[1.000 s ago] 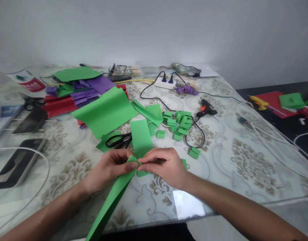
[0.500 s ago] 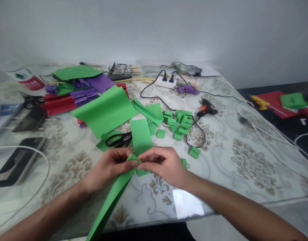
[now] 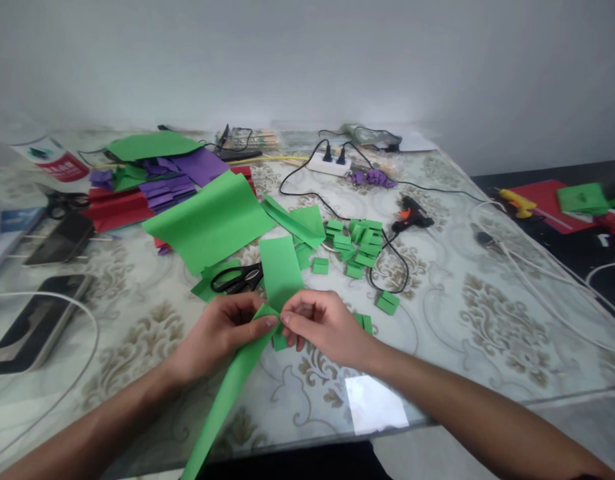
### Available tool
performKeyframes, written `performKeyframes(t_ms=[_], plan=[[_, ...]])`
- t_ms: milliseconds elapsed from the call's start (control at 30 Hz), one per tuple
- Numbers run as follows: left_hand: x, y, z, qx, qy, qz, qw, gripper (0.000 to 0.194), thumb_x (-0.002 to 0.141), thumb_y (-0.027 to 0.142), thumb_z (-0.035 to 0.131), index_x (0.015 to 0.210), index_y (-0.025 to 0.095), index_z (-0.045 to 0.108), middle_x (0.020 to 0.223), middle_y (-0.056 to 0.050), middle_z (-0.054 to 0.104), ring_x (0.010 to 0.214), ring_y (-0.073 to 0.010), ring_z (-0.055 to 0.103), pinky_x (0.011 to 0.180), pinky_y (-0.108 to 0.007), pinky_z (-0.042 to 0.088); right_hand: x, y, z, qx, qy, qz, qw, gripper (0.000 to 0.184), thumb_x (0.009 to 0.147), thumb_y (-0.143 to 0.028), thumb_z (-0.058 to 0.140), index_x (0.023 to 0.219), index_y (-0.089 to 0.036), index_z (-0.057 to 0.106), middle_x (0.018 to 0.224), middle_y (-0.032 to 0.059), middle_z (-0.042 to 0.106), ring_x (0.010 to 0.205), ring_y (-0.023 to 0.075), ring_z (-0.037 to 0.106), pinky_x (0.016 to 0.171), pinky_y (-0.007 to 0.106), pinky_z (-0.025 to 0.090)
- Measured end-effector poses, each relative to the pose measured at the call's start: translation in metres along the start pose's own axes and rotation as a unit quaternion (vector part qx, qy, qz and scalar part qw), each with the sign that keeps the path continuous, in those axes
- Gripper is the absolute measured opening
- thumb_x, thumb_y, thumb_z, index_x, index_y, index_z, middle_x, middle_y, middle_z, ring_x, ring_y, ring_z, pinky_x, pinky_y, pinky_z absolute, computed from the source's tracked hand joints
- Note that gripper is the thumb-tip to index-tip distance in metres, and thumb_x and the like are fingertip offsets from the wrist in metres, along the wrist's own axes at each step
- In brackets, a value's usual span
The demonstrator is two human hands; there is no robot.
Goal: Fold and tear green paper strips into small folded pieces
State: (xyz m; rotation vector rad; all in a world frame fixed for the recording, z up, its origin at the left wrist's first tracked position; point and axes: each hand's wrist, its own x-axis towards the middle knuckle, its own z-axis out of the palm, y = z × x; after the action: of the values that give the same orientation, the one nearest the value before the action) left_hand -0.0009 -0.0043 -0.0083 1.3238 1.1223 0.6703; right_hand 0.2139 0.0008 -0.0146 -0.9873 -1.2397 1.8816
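Note:
A long green paper strip (image 3: 226, 400) runs from the table's near edge up to my two hands, which meet at its top end. My left hand (image 3: 218, 335) pinches that end between thumb and fingers. My right hand (image 3: 323, 325) is closed on the same folded end from the right, its fingertips touching the left thumb. A small green folded piece (image 3: 279, 343) shows just under my right fingers. Black scissors (image 3: 237, 280) lie just beyond my left hand, beside a flat green rectangle (image 3: 280, 270).
Several small folded green pieces (image 3: 360, 243) are heaped mid-table, near a black glue gun (image 3: 411, 215) with its cable. A large green sheet (image 3: 207, 223), purple and red paper (image 3: 157, 190), a power strip (image 3: 330, 165) and two phones (image 3: 35, 320) lie around. A dark side table (image 3: 562, 220) is at right.
My right hand has shifted a little left and lifted slightly, its fingers curling tighter over the strip's end. The left hand and strip have hardly moved.

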Motion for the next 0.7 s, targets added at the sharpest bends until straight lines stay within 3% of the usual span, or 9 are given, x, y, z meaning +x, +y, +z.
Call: performKeyframes(t_ms=[367,533,700], plan=[[0.0003,0.0037,0.0011,-0.001,-0.023,0.004,1.000,0.033,0.090,0.044,0.074,0.076,0.015,0.069,0.071,0.000,0.060,0.066,-0.0127,0.049,0.059,-0.022,0.038,-0.0004,0.0015,0.0024,-0.011,-0.007,-0.004,1.000,0.022,0.088,-0.035,0.076,0.080,-0.017,0.066,0.063,-0.0018,0.066,0.055,0.0109,0.063,0.050,0.020,0.052],[0.0002,0.0020,0.0010,0.020,0.010,0.012,1.000,0.042,0.098,0.048,0.063,0.070,0.016,0.062,0.066,0.003,0.047,0.063,-0.0116,0.040,0.056,-0.021,0.034,-0.0010,-0.0002,0.0018,-0.035,0.000,-0.009,0.999,0.018,0.090,-0.031,0.070,0.080,-0.017,0.066,0.063,-0.0016,0.065,0.056,0.0111,0.062,0.054,0.022,0.052],[0.0006,0.0014,0.0003,0.049,0.019,0.027,0.998,0.043,0.100,0.049,0.059,0.074,0.015,0.066,0.071,0.001,0.052,0.068,-0.0133,0.043,0.059,-0.023,0.037,-0.0010,-0.0002,0.0004,-0.040,0.007,-0.024,0.999,0.017,0.091,-0.031,0.068,0.082,-0.017,0.066,0.064,-0.0016,0.065,0.057,0.0116,0.061,0.054,0.023,0.050]])
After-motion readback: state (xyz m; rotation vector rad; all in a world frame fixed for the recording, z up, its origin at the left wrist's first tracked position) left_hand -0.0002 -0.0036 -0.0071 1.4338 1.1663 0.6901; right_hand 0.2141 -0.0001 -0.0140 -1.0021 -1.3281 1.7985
